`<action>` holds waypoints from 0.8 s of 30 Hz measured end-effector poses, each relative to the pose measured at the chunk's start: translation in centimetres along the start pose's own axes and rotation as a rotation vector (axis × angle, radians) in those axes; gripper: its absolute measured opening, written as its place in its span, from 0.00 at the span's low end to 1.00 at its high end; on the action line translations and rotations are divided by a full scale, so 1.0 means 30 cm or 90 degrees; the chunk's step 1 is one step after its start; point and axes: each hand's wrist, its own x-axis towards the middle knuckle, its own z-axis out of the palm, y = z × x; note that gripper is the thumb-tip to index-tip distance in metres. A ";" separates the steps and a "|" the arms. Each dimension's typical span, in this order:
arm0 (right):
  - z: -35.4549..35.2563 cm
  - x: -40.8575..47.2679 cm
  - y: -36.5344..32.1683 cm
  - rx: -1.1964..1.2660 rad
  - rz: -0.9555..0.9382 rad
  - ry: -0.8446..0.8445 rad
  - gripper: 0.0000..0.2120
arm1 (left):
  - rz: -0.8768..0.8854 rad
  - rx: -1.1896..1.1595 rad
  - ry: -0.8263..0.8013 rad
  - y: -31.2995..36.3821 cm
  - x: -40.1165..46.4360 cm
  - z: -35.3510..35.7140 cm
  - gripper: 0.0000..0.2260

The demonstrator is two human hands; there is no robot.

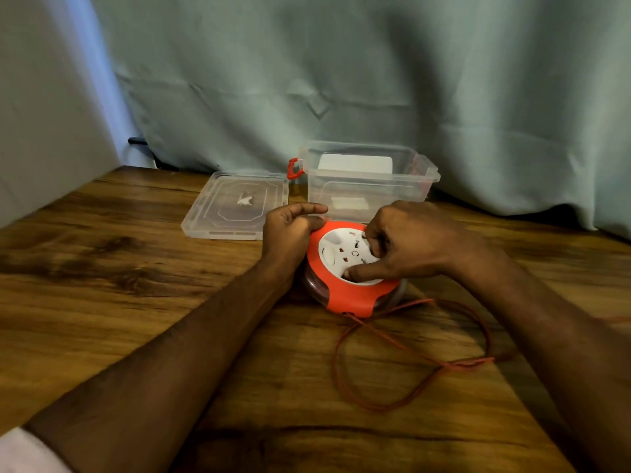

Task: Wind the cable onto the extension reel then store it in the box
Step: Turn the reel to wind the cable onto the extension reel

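**Winding the reel: plenty of loose cable left to snag**

The reel [351, 268] sits flat on the wooden surface [136, 302], just in front of the clear box [367, 179]. The box is open, and its lid [235, 204] lies beside it on the left. The left hand [292, 230] grips the reel's orange rim, fingers curled round the edge, pinning it down. The right hand [406, 245] is on the white centre face with fingers curled and the thumb pressed into it, probably working the winder, though the exact grip is hard to make out.

The red cable [409, 353] still lies in a big loop on the surface near the person, and it crosses over itself just where it leaves the reel.

What could go wrong, guessing from this: that crossover could pull into a kink or knot as the cable feeds in and jam at the slot. If the left hand loosens, the whole reel could spin or skid instead of winding. The loop could also drag under the right forearm.
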 end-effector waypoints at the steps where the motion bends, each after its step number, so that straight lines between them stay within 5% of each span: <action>1: 0.001 0.001 -0.007 0.007 0.009 -0.002 0.30 | 0.003 -0.001 0.000 0.000 0.001 0.000 0.10; 7: -0.001 0.000 -0.015 0.038 0.005 0.006 0.33 | 0.001 -0.021 0.006 0.005 -0.001 0.001 0.11; 11: -0.026 0.003 0.039 0.106 -0.046 0.003 0.04 | 0.003 -0.009 0.005 0.007 -0.002 -0.002 0.11; 15: -0.030 0.005 0.077 0.164 -0.076 -0.078 0.24 | -0.007 -0.029 -0.020 0.015 -0.007 -0.003 0.12; 24: -0.037 -0.001 0.074 0.157 -0.037 -0.108 0.28 | 0.001 -0.028 -0.046 0.022 -0.016 -0.007 0.13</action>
